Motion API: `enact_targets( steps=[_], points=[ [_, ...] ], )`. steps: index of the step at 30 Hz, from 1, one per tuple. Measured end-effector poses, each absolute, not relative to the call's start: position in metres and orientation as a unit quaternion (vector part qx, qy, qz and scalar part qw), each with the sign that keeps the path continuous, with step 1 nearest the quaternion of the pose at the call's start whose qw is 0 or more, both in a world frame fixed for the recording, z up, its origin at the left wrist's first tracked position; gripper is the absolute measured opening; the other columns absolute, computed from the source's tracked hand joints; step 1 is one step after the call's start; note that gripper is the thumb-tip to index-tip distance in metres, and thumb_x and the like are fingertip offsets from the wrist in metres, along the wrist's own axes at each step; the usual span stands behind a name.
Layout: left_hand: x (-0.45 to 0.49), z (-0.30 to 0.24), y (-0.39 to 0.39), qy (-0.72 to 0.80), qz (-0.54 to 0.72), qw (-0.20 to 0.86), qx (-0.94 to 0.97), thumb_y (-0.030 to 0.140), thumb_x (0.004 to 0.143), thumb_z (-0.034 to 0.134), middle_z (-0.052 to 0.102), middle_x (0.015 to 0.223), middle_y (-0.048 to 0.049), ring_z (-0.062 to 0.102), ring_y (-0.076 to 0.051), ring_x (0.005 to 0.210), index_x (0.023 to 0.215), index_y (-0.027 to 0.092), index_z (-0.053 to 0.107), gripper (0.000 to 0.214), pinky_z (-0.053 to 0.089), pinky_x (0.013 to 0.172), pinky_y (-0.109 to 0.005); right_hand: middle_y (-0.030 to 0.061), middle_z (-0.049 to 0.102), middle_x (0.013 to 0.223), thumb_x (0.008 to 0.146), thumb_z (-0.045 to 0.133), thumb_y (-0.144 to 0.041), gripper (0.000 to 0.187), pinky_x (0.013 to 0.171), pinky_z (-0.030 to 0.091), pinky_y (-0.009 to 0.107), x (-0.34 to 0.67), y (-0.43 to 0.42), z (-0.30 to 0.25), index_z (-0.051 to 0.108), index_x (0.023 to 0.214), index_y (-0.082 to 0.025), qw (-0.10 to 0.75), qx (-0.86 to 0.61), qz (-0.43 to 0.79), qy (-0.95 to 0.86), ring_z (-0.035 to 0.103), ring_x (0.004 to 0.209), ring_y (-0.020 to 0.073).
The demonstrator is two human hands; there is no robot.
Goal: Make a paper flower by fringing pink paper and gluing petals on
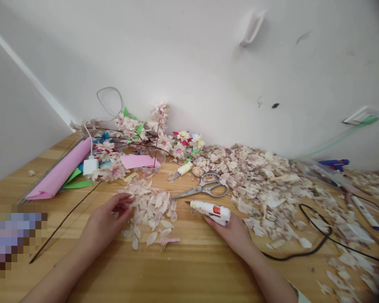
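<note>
My left hand (109,219) rests on the wooden table with its fingers curled over the edge of a heap of pale paper petals (150,208). Whether those fingers pinch a petal is hidden. My right hand (229,235) grips a white tube of glue (210,211) with a red label, its nozzle pointing left. A pair of steel scissors (202,188) lies open just beyond that tube. A pink petal piece (169,240) lies near the heap's front edge.
Paper blossom branches (126,141) stand in a clear cup (151,166) against the wall. A pink paper roll (58,172), a white charger (90,166) and a dark wire stem (66,221) lie left. Petals (265,185), a black cable (316,240) and a blue glue gun (334,164) lie right.
</note>
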State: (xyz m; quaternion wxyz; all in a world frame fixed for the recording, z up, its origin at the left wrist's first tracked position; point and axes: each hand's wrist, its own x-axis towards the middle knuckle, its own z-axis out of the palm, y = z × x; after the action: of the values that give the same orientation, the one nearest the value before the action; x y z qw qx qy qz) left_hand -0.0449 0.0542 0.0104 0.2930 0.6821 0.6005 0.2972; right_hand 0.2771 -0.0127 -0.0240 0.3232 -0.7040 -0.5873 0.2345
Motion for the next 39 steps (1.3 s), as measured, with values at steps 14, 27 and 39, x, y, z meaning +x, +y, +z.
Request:
enact_targets(
  steps=[14,27,39],
  points=[
    [-0.048,0.007,0.059,0.599,0.374,0.43,0.563,0.039,0.062,0.066,0.068,0.07,-0.0013,0.065,-0.019,0.067,0.083,0.02,0.058,0.03,0.053,0.059,-0.031,0.0072,0.072,0.091,0.07,0.061,-0.043,0.032,0.071,0.053,0.038,0.277,-0.012,-0.026,0.065,0.093,-0.02,0.326,-0.702,0.233,-0.588,0.067,0.083,0.0277],
    [-0.063,0.019,0.048,0.532,0.141,0.302,0.778,0.024,0.068,0.052,0.057,0.065,0.0019,0.052,-0.016,0.056,0.09,0.022,0.055,0.022,0.042,0.053,-0.027,0.0079,0.072,0.093,0.07,0.061,-0.042,0.032,0.072,0.053,0.037,0.276,-0.013,-0.02,0.065,0.092,-0.019,0.314,-0.708,0.236,-0.587,0.066,0.084,0.0276],
    [-0.057,0.016,0.046,0.511,0.126,0.233,0.818,0.012,0.072,0.038,0.06,0.077,-0.0031,0.058,-0.02,0.067,0.087,0.02,0.051,0.022,0.043,0.062,-0.031,0.0089,0.072,0.092,0.069,0.061,-0.041,0.033,0.071,0.053,0.037,0.277,-0.013,-0.024,0.064,0.093,-0.018,0.322,-0.713,0.233,-0.578,0.066,0.084,0.0285]
  ],
)
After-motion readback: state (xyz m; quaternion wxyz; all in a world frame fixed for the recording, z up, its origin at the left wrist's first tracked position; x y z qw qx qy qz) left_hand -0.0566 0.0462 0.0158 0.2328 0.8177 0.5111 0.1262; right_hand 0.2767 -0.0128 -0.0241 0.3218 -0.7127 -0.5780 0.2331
